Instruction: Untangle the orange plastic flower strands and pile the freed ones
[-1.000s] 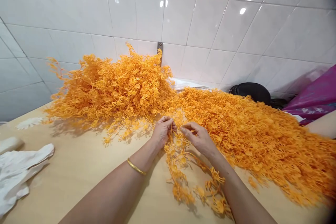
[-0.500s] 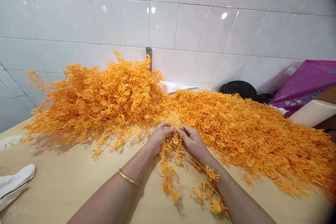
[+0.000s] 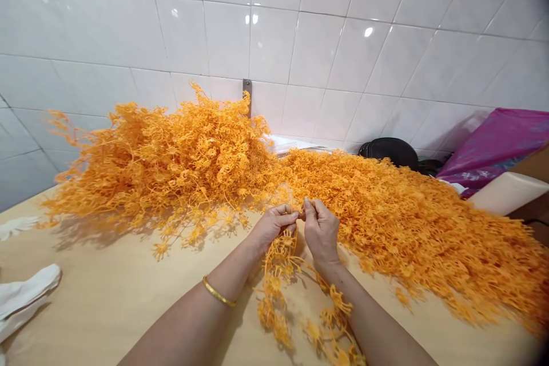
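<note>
My left hand [image 3: 274, 226] pinches the upper end of an orange plastic flower strand [image 3: 274, 291] between thumb and fingertips. Close beside it, my right hand [image 3: 321, 229] is closed with the thumb raised against the curled fingers, its tips at the same strand. The strand hangs down between my forearms, and its spidery blossoms spread over the table [image 3: 141, 309]. A tall heap of the same orange strands [image 3: 180, 160] lies behind my left hand. A longer, lower pile [image 3: 412, 217] stretches off behind my right hand.
White gloves [image 3: 26, 297] lie at the left edge. Along the tiled wall [image 3: 274, 40] stand a black rounded case [image 3: 390, 151], a purple bag [image 3: 493, 143] and a cream-coloured container [image 3: 510, 191] at the right. A metal bracket [image 3: 247, 94] is fixed to the wall.
My right hand has turned, thumb now upward, and its fingers have curled in. My left hand has shifted slightly right, still pinching the strand. The view has tilted a little.
</note>
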Available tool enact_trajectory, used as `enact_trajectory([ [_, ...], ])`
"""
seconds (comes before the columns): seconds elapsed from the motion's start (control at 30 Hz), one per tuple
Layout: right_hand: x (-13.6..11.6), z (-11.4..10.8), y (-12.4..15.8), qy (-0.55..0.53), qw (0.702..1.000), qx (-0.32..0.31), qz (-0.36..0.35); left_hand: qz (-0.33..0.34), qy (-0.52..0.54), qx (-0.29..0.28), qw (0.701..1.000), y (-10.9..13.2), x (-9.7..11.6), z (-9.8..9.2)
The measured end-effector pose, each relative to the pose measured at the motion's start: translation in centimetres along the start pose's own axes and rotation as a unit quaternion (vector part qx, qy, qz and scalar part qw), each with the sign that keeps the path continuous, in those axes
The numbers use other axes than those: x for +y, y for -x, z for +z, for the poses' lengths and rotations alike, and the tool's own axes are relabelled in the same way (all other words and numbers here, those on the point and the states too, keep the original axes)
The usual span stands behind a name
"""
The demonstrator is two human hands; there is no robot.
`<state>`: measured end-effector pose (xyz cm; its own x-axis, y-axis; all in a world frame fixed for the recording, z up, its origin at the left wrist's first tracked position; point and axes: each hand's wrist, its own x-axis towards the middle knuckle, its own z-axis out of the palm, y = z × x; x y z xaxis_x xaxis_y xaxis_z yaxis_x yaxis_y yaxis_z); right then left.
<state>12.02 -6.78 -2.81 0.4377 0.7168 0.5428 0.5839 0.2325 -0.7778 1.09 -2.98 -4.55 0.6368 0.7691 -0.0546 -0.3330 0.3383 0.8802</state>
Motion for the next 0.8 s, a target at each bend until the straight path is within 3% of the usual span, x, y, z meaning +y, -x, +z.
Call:
enact_trajectory([
  [0.13, 1.3, -2.3, -2.6, -0.06, 0.983, 0.155, 0.079, 0.006, 0.002, 0.041, 0.999, -0.2, -0.1, -1.6],
  [0.17, 1.8, -2.8, -3.0, -0.048, 0.984, 0.152, 0.079, 0.012, 0.019, 0.055, 0.998, -0.2, 0.0, -1.9],
  [0.3, 2.0, -3.4, -2.6, 0.017, 0.998, 0.05, 0.047, -0.008, 0.071, 0.092, 0.993, 0.1, 0.7, -2.2],
  [0.4, 0.2, -2.6, -1.3, 0.045, 0.998, -0.027, -0.038, -0.054, 0.094, 0.097, 0.989, 0.2, 0.9, -2.0],
  [0.5, -1.9, -1.1, 0.2, 0.029, 0.983, -0.131, -0.127, -0.068, 0.125, 0.09, 0.986, -0.1, 0.6, -2.0],
  [0.6, -2.5, 0.5, 1.5, 0.06, 0.957, -0.238, -0.157, -0.067, 0.156, 0.085, 0.982, -0.4, 0.4, -2.1],
  [0.7, -1.5, 1.7, 2.2, 0.143, 0.941, -0.272, -0.144, -0.074, 0.162, 0.047, 0.983, -0.4, 0.6, -2.2],
  [0.8, -0.4, 2.1, 2.1, 0.148, 0.937, -0.286, -0.139, -0.074, 0.155, 0.039, 0.984, -0.2, 0.9, -2.1],
])
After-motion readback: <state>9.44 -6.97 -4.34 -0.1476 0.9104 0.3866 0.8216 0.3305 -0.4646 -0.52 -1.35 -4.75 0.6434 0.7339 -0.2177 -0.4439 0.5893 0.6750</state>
